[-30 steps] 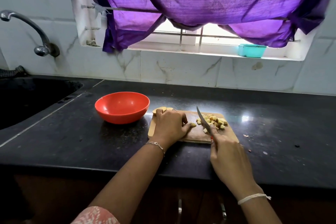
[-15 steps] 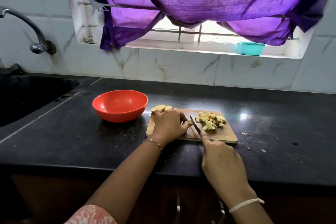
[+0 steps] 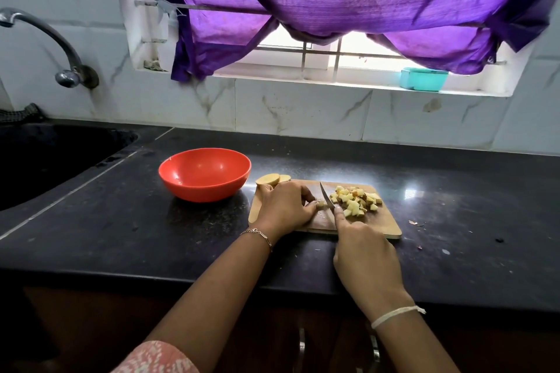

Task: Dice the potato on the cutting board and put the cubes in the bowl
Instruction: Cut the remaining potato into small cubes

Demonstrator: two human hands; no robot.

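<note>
Dicing is partway done, by my reading, with nothing moved to the bowl yet. Nearest, at 5 o'clock of the cutting board (image 3: pixel 385 225), the right hand (image 3: pixel 363 251) has its grip wrapped round the handle of a knife (image 3: pixel 327 200). One finger stretches forward toward the blade. The handle itself is hidden in the fist. The blade points away toward 12 o'clock, edge down at the board.

Just at the knife's 9 o'clock, the left hand (image 3: pixel 285 206) arches over the board's left half. Its grip is curled and pinches a small potato piece (image 3: pixel 319 204) between fingertips and thumb, right beside the blade.

The next move calls for a short straight chop through that piece, with the pinching fingertips tucked back from the edge.

Past the blade, at the board's 1 o'clock, lies a heap of cubes (image 3: pixel 354 201). At its 11 o'clock corner sit uncut potato slices (image 3: pixel 268 179), so more cutting remains.

Further left on the black bench (image 3: pixel 121 221), at the board's 10 o'clock, the red bowl (image 3: pixel 200 191) stands upright with no cubes inside, close enough to scrape or carry them across.
</note>
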